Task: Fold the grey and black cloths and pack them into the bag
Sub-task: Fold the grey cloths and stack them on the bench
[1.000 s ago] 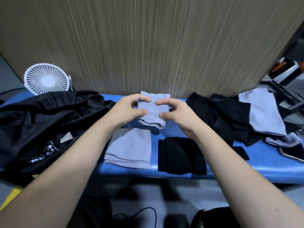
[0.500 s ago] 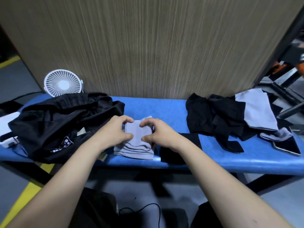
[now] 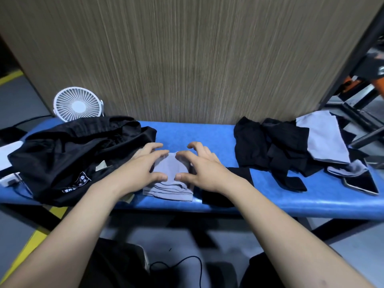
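A stack of folded grey cloths [image 3: 168,185] lies near the front edge of the blue bench [image 3: 291,202]. My left hand [image 3: 141,166] and my right hand [image 3: 199,165] rest on top of the stack with fingers spread, thumbs nearly meeting. A folded black cloth [image 3: 226,188] lies just right of the stack, partly under my right wrist. The black bag [image 3: 68,154] sprawls at the left. A heap of unfolded black cloths [image 3: 270,146] with a grey cloth [image 3: 324,138] on it sits at the right.
A white desk fan [image 3: 78,103] stands behind the bag against a wood-grain panel [image 3: 187,59]. A phone [image 3: 361,182] lies at the bench's right end beside a crumpled grey cloth [image 3: 349,168]. White items [image 3: 8,154] sit at the far left. A cable [image 3: 180,265] runs on the floor.
The folded grey cloth held up in both hands came down onto the grey stack. My fingers have let go of it and now spread flat over it.
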The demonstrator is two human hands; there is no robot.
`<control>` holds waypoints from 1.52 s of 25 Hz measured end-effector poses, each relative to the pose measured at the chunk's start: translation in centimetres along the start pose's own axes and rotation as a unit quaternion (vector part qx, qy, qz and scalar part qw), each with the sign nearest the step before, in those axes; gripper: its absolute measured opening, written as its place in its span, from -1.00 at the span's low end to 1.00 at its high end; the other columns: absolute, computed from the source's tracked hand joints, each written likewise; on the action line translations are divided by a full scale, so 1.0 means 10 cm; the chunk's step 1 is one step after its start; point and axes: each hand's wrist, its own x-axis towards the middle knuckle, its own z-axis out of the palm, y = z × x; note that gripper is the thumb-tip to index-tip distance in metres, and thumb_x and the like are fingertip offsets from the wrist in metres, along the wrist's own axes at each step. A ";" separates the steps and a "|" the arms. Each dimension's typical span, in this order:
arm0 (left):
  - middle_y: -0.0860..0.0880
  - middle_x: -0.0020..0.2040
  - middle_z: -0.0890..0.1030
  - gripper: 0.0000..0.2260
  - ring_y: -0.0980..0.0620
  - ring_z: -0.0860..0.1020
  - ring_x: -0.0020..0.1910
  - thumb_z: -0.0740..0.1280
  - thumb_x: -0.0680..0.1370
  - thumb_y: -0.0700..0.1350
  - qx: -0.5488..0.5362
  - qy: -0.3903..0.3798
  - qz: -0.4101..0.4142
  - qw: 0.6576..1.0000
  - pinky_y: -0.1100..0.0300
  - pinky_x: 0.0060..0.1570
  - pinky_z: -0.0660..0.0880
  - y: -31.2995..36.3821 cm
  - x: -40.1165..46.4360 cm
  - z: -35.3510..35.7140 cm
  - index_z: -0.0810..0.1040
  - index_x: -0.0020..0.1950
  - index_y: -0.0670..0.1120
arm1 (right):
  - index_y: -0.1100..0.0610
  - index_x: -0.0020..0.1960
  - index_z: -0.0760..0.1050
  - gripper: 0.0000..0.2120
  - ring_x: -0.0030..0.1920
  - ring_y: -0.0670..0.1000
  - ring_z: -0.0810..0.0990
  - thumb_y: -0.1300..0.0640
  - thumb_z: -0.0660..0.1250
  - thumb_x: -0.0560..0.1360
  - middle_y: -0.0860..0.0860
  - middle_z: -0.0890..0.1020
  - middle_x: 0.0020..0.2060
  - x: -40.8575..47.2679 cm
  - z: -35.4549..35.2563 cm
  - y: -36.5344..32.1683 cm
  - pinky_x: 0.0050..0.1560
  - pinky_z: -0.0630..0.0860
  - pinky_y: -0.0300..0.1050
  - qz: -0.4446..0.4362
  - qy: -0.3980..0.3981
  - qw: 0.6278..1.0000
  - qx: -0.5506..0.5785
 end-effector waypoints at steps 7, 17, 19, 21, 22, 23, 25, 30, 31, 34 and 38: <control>0.28 0.53 -0.32 -0.36 0.23 -0.34 0.51 0.08 0.64 0.20 0.035 -0.180 0.001 0.983 0.31 0.45 -0.23 -0.12 0.01 0.13 -0.18 0.61 0.12 | -0.08 0.63 -0.20 -0.25 0.59 -0.07 -0.30 -0.30 0.08 0.61 -0.08 -0.29 0.61 -0.04 0.19 0.10 0.59 -0.18 0.13 0.003 -0.147 0.988 -0.045; 0.32 0.55 -0.17 -0.25 0.31 -0.26 0.53 0.10 0.50 0.44 0.093 -0.087 -0.018 0.992 0.17 0.56 -0.05 -0.14 0.03 0.13 -0.02 0.61 0.20 | -0.06 0.64 -0.14 -0.23 0.62 -0.01 -0.18 -0.37 0.05 0.58 -0.02 -0.18 0.63 0.08 0.22 0.03 0.57 -0.22 0.19 0.002 -0.127 0.990 -0.059; 0.29 0.57 0.07 -0.15 0.25 -0.08 0.57 -0.03 0.33 0.61 0.118 -0.013 0.003 0.993 0.16 0.53 0.08 -0.06 0.06 0.09 0.21 0.55 0.25 | -0.06 0.63 0.01 -0.24 0.61 0.02 -0.04 -0.38 0.11 0.56 0.00 -0.02 0.63 0.05 0.14 0.03 0.57 -0.16 0.20 -0.015 -0.087 0.993 -0.079; 0.19 0.51 0.32 -0.19 0.16 0.17 0.54 -0.04 0.34 0.60 0.147 0.071 0.045 0.986 0.10 0.47 0.24 0.07 0.11 0.06 0.42 0.45 0.22 | -0.05 0.56 0.22 -0.32 0.54 0.07 0.20 -0.35 0.19 0.54 0.01 0.23 0.57 0.00 0.03 0.07 0.54 0.01 0.19 -0.042 -0.021 0.994 -0.095; 0.16 0.44 0.41 -0.24 0.13 0.28 0.48 -0.01 0.38 0.57 0.150 0.101 0.062 0.982 0.07 0.42 0.31 0.15 0.14 0.04 0.48 0.40 0.20 | -0.04 0.51 0.30 -0.37 0.46 0.08 0.32 -0.32 0.23 0.54 0.00 0.34 0.50 -0.04 -0.03 0.11 0.49 0.13 0.16 -0.053 0.007 0.993 -0.102; 0.16 0.37 0.48 -0.30 0.11 0.36 0.40 0.01 0.42 0.53 0.145 0.125 0.074 0.979 0.06 0.36 0.35 0.23 0.18 0.02 0.53 0.36 0.18 | -0.03 0.47 0.36 -0.41 0.38 0.08 0.41 -0.28 0.25 0.53 -0.01 0.43 0.42 -0.08 -0.10 0.16 0.41 0.24 0.11 -0.056 0.028 0.992 -0.110; 0.18 0.22 0.56 -0.40 0.09 0.46 0.25 0.04 0.48 0.45 0.125 0.164 0.089 0.974 0.04 0.26 0.40 0.40 0.27 0.01 0.59 0.28 0.16 | -0.04 0.41 0.44 -0.50 0.26 0.08 0.51 -0.23 0.28 0.54 -0.02 0.53 0.28 -0.19 -0.25 0.33 0.25 0.36 0.05 -0.041 0.062 0.989 -0.126; 0.20 0.14 0.57 -0.48 0.06 0.49 0.19 0.06 0.52 0.39 0.120 0.186 0.141 0.965 0.05 0.19 0.39 0.95 0.65 0.27 0.60 0.23 0.16 | -0.07 0.25 0.57 -0.58 0.12 0.07 0.59 -0.21 0.26 0.48 -0.05 0.62 0.10 -0.64 -0.67 1.05 0.10 0.45 0.02 0.061 0.161 0.976 -0.134; 0.19 0.15 0.56 -0.49 0.06 0.49 0.20 0.08 0.52 0.38 0.120 0.190 0.154 0.962 0.06 0.19 0.37 1.06 0.73 0.35 0.61 0.24 0.15 | -0.07 0.24 0.57 -0.58 0.11 0.07 0.59 -0.21 0.25 0.47 -0.06 0.62 0.10 -0.74 -0.74 1.18 0.09 0.45 0.02 0.084 0.175 0.972 -0.132; 0.16 0.19 0.56 -0.53 0.04 0.47 0.23 0.14 0.53 0.33 0.114 0.206 0.199 0.951 0.08 0.21 0.35 1.49 0.96 0.61 0.61 0.25 0.13 | -0.09 0.25 0.56 -0.64 0.15 0.06 0.55 -0.17 0.31 0.50 -0.08 0.60 0.13 -1.09 -0.95 1.58 0.15 0.43 0.03 0.155 0.216 0.956 -0.128; 0.13 0.24 0.54 -0.56 0.04 0.45 0.28 0.21 0.52 0.29 0.106 0.218 0.243 0.939 0.09 0.24 0.34 1.99 1.17 0.93 0.59 0.27 0.11 | -0.09 0.25 0.56 -0.64 0.21 0.04 0.51 -0.13 0.38 0.48 -0.08 0.57 0.17 -1.45 -1.09 1.95 0.27 0.33 0.03 0.214 0.248 0.935 -0.134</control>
